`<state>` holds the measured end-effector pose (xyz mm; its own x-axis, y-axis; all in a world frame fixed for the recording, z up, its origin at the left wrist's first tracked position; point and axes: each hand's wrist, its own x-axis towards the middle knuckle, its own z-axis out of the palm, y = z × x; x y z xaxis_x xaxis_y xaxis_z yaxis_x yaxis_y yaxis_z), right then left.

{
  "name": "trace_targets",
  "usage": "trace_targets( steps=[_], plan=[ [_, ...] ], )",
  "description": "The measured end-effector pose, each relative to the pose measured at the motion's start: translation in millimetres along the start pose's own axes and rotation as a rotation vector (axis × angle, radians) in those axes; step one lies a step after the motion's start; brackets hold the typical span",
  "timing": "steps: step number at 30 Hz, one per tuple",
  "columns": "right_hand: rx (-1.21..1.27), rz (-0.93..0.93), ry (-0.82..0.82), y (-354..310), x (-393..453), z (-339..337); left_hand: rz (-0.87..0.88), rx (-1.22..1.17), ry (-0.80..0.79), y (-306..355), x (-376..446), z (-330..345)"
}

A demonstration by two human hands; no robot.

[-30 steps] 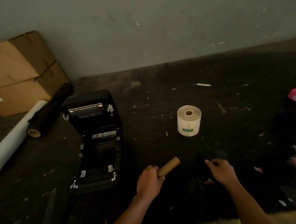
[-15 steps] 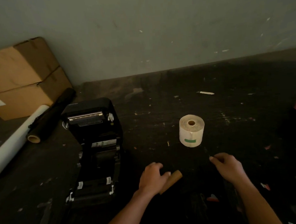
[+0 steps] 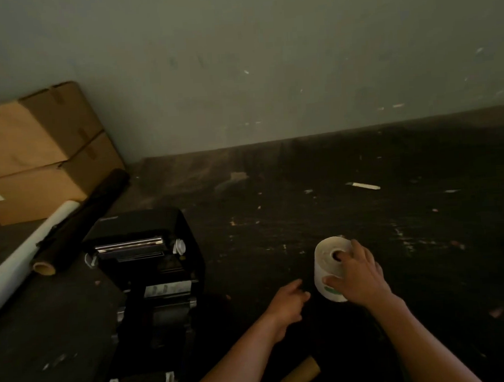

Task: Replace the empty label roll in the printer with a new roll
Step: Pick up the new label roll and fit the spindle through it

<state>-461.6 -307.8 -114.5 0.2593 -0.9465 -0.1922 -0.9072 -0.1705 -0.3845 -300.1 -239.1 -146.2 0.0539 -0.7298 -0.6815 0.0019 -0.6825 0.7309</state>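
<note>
Right Hand on the New Label Roll

Meanwhile, the right hand (image 3: 360, 275) closed its grip around the new label roll (image 3: 329, 267), which stood on end on the dark surface (image 3: 276, 224) at right of centre in the frame; the thumb pressed the roll's near side and the fingers lay over its top by the core hole. Just left of it, the left hand (image 3: 288, 302) hovered with its grip loosely spread and holding nothing, apart from the roll. At lower centre of the frame the empty cardboard core (image 3: 294, 378) lay on the surface between the two forearms. Left of centre sat the black printer (image 3: 149, 268) with its lid swung up and its bay open. At upper left stood cardboard boxes (image 3: 36, 151), with a white roll (image 3: 27, 254) and a black roll (image 3: 81, 222) lying beside them.
</note>
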Motion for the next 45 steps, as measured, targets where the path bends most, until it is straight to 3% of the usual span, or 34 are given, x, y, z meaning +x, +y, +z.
trace_targets(
  steps=[6, 9, 12, 14, 19, 23, 26, 28, 31, 32, 36, 45],
  plan=[
    [0.042, 0.001, -0.037, 2, 5, 6, -0.028, -0.048, -0.094, 1, 18, 18],
    [0.138, 0.007, -0.016, 7, -1, -6, 0.042, -0.119, -0.050, 3, 14, 21],
    [0.735, 0.219, -0.080, 6, -18, -20, 0.126, -0.347, 0.015, 7, 5, 20],
    [1.140, 0.322, -0.161, 1, -35, -24, 0.139, -0.481, -0.053, 12, -7, 17],
    [1.331, 0.360, -0.173, -17, -62, -36, 0.199, -0.484, -0.182, 19, -38, -4],
    [1.311, 0.277, -0.209, -34, -82, -49, 0.257, -0.473, -0.165, 18, -68, -17],
    [1.110, 0.172, -0.196, -46, -96, -50, 0.270, -0.464, -0.073, 12, -86, -23],
    [0.821, 0.042, -0.066, -53, -101, -51, 0.267, -0.464, -0.022, 5, -96, -29],
    [0.438, -0.169, 0.291, -63, -108, -54, 0.239, -0.456, 0.051, -6, -110, -36],
    [0.374, -0.249, 0.320, -68, -111, -53, 0.221, -0.463, 0.070, -10, -114, -37],
    [0.217, -0.413, 0.141, -87, -123, -32, 0.175, -0.510, 0.128, -22, -128, -41],
    [0.228, -0.392, 0.111, -105, -130, -13, 0.173, -0.528, 0.237, -34, -137, -47]
  ],
)
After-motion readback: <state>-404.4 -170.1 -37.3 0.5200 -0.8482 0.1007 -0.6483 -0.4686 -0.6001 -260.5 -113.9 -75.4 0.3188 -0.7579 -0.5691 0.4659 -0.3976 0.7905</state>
